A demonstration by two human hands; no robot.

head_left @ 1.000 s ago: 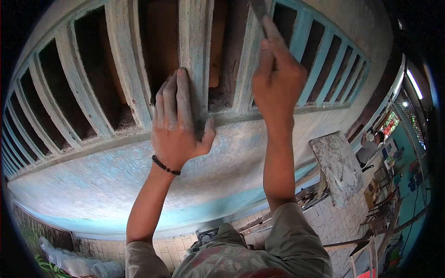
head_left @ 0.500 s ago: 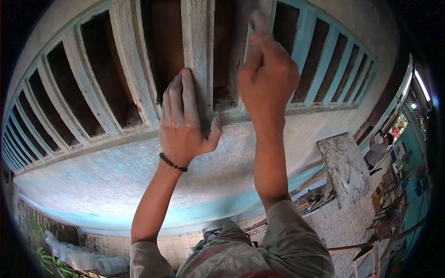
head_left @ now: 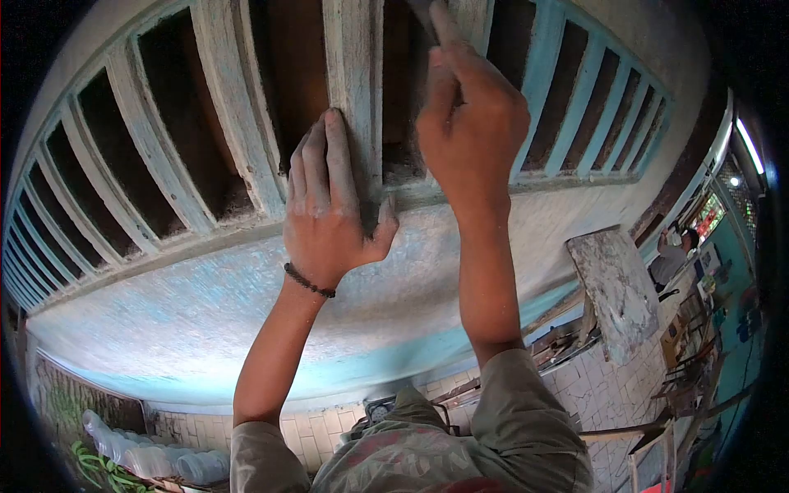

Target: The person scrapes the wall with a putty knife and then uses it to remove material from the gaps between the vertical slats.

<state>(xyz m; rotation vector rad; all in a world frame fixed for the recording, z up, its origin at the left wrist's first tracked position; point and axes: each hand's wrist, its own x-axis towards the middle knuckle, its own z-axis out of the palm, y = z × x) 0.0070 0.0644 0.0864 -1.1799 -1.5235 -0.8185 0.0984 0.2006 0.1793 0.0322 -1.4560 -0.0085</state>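
A row of wooden slats with worn pale-blue and white paint stands in a wall opening. My left hand [head_left: 325, 201] lies with its fingers stretched out against the foot of a thick slat [head_left: 353, 90], its thumb by the ledge [head_left: 415, 197]. Pale dust coats its fingers, and a dark beaded bracelet [head_left: 308, 282] circles the wrist. My right hand [head_left: 472, 135] is closed, its index finger extended along a flat grey scraper [head_left: 425, 18]. This tool is blurred and partly cut off at the top edge, beside a slat [head_left: 472, 25]; its handle is hidden in the fist.
Below the ledge runs a wall [head_left: 394, 287] with patchy blue paint. A worn board [head_left: 612, 283] leans at the right, above a tiled floor [head_left: 583, 394]. Clear plastic containers [head_left: 156, 456] sit at the lower left. Another person [head_left: 672, 255] is far off at right.
The scraper has swung from pointing up to pointing up and left. My right hand has tilted with it, while my left hand stays on the same slat. The view has shifted slightly.
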